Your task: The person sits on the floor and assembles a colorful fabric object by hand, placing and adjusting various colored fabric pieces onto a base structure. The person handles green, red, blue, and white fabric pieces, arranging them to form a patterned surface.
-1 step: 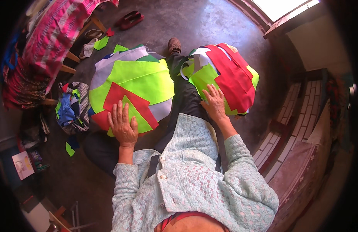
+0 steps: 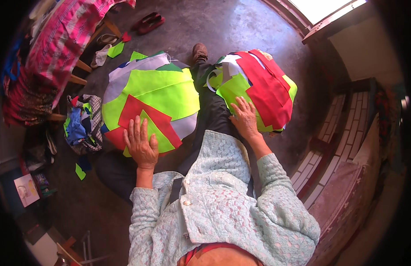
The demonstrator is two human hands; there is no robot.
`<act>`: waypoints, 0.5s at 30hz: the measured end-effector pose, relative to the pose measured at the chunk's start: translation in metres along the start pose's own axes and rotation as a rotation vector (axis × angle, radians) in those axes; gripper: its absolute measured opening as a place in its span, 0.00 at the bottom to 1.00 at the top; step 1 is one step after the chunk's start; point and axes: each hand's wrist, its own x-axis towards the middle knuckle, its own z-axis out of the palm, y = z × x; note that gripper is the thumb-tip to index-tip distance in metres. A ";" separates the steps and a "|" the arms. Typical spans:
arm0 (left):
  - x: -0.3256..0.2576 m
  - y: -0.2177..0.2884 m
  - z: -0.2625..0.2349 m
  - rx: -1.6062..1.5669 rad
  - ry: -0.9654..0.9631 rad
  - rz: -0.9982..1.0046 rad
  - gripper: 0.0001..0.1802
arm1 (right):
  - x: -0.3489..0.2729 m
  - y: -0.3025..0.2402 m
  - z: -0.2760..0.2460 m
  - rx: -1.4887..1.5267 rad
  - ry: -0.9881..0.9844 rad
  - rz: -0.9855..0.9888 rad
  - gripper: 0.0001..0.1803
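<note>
Two rounded heaps of coloured fabric pieces lie in front of me, one on each side of my outstretched leg. On the left heap, neon yellow-green fabric (image 2: 163, 91) spreads over grey pieces, with red fabric pieces (image 2: 132, 111) and a narrow green piece (image 2: 154, 131) on top. My left hand (image 2: 142, 144) rests flat on these, fingers extended. The right heap has large red fabric (image 2: 267, 95) and a yellow-green piece (image 2: 232, 91) facing me. My right hand (image 2: 245, 116) lies on its near edge with fingers spread. Neither hand grips anything.
A bag of mixed cloth scraps (image 2: 83, 126) sits left of the left heap. Pink checked cloth (image 2: 66, 42) drapes over wooden furniture. Dark red shoes (image 2: 148, 23) are on the floor (image 2: 187, 22) at the back. A slatted bench or rack (image 2: 334, 137) stands at the right.
</note>
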 end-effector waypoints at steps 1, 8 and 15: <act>-0.001 0.000 0.000 0.008 0.000 0.001 0.27 | 0.001 0.000 0.004 -0.015 -0.020 -0.020 0.30; -0.001 0.000 -0.001 0.014 -0.005 0.001 0.27 | 0.008 0.000 0.024 -0.022 0.108 0.030 0.17; 0.000 0.000 -0.001 0.006 0.006 -0.004 0.27 | 0.025 -0.002 0.036 -0.046 0.245 0.035 0.10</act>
